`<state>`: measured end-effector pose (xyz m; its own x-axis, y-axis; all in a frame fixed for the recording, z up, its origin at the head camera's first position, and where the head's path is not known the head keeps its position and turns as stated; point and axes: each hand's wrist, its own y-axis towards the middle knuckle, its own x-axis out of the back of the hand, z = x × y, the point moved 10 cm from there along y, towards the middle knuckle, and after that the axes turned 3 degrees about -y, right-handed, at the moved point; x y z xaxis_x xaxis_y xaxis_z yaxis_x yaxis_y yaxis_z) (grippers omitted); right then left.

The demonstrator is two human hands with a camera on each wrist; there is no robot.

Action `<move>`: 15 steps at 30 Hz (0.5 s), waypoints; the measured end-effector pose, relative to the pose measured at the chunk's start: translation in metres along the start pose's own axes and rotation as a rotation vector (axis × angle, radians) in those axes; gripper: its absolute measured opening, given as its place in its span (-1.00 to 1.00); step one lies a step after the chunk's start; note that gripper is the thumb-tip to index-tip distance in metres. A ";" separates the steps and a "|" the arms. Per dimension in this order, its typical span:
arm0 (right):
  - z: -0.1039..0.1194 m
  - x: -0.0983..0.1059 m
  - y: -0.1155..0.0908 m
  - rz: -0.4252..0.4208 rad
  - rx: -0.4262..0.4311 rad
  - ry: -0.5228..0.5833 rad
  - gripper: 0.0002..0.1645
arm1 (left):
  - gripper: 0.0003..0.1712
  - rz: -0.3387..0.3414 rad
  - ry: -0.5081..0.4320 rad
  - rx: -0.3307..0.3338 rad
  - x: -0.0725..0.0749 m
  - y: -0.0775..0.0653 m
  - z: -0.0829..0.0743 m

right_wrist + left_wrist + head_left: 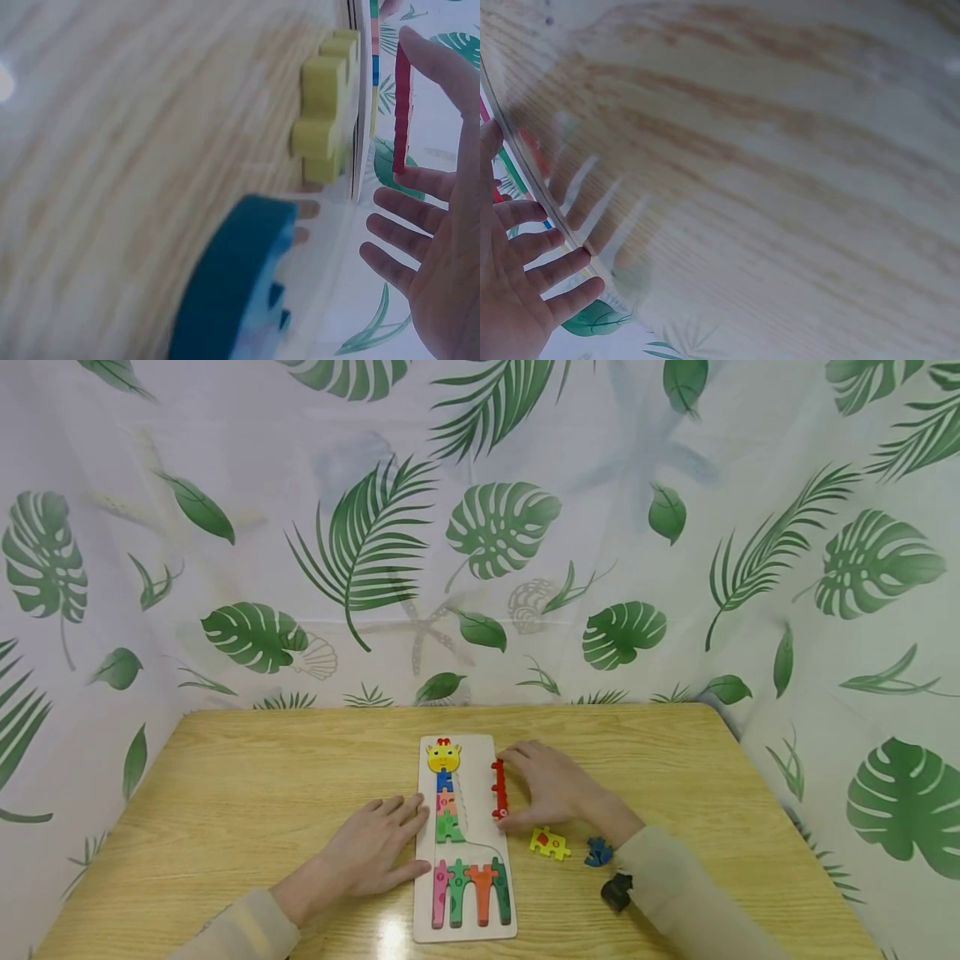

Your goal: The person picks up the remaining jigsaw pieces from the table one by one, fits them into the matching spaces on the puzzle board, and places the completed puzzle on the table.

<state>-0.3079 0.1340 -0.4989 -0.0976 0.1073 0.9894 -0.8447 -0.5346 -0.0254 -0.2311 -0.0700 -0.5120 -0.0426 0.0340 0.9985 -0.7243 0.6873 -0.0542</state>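
A white giraffe puzzle board lies upright on the table, with a yellow head piece, several neck pieces and four-legged lower pieces set in it. My left hand rests along the board's left edge, fingers straight. A long red puzzle piece is pinched lengthwise between thumb and index finger of my right hand, at the board's right edge. In the right wrist view, the red piece spans from thumb to index fingertip, the other fingers spread.
Right of the board lie a yellow puzzle piece and a dark blue puzzle piece. A small black object sits at the right sleeve. Behind the wooden table hangs a leaf-patterned cloth.
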 end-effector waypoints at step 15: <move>0.018 -0.002 0.009 0.027 0.034 0.035 0.31 | -0.09 -0.002 0.006 -0.008 0.000 0.000 0.000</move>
<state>-0.3056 0.1142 -0.4984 -0.1387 0.1217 0.9828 -0.8236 -0.5654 -0.0462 -0.2309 -0.0700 -0.5119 -0.0370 0.0368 0.9986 -0.7187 0.6933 -0.0522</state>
